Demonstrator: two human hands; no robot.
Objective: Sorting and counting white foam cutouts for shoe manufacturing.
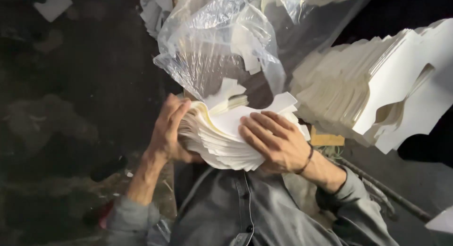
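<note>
Person in grey shirt [236,213] holds a thick stack of cut white paper sheets [222,137] against the chest, both hands clamped on it. Left hand [171,128] grips the stack's left edge, fingers curled over the sheet ends. Right hand [276,140] lies flat on top, fingers spread, pressing down; dark band on that wrist. Sheets fan out along the lower edge. Clear plastic bag [222,43] hangs just above the stack, paper scraps inside. Larger pile of similar white cut sheets [377,85] lies near, to the right. Dark floor [71,109] at left
</note>
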